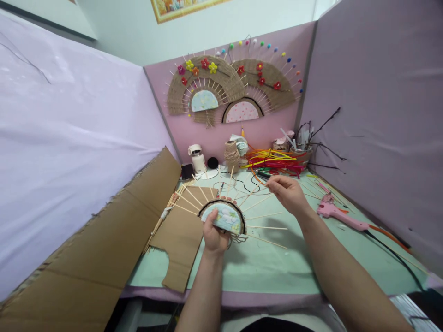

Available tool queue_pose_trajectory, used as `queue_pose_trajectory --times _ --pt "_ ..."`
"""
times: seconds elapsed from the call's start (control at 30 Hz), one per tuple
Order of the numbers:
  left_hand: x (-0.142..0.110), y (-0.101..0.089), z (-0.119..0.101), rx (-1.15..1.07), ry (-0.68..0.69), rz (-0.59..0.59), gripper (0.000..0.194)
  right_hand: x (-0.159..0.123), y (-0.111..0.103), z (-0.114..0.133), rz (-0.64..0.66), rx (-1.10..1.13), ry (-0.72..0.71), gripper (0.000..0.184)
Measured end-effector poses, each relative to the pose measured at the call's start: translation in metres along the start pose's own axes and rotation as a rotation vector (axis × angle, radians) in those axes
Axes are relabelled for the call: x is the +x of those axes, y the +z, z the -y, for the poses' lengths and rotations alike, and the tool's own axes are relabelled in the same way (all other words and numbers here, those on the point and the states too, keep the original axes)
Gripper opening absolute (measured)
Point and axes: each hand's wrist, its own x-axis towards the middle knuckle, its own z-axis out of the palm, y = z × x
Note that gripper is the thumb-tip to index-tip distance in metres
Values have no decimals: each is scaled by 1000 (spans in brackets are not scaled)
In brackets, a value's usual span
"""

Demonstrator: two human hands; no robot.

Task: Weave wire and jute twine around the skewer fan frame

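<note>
My left hand [213, 234] grips the lower edge of a half-round fan piece [226, 217] with a pale blue flowered face and a dark rim. Thin wooden sticks [265, 228] fan out from it like spokes. My right hand [287, 191] is raised to the right of the piece, its fingertips pinched on a thin twine strand [260, 183] near the upper sticks. A spool of jute twine [231, 156] stands behind, on the green table [277, 267].
A cut cardboard sheet [182, 235] lies left of the piece, and a larger cardboard [114, 240] leans on the left wall. A pink glue gun [337, 214] lies at right. Coloured pipe cleaners [275, 161], a white jar [198, 159] and two finished fans [228, 87] fill the back.
</note>
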Motion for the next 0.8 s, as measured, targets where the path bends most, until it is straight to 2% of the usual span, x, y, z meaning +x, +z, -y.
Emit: queue_pose_trajectory --times 0.1,0.33,0.47,0.53,0.67,0.8 --pt "0 0 -1 -28 2 -53 28 -1 5 5 91 -62 62 20" --pt "2 -2 -4 -54 -54 -283 19 -6 14 10 366 -160 195 27" --pt "0 2 -4 -58 -36 -262 21 -11 20 14 757 -192 304 33" --pt "-1 4 -4 -39 -28 -231 23 -14 24 17 890 -197 304 35" --pt "-3 6 -5 -32 -24 -122 31 -17 31 18 957 -203 255 36" --pt "-2 3 -5 -32 -23 -88 31 -17 32 17 959 -191 247 35"
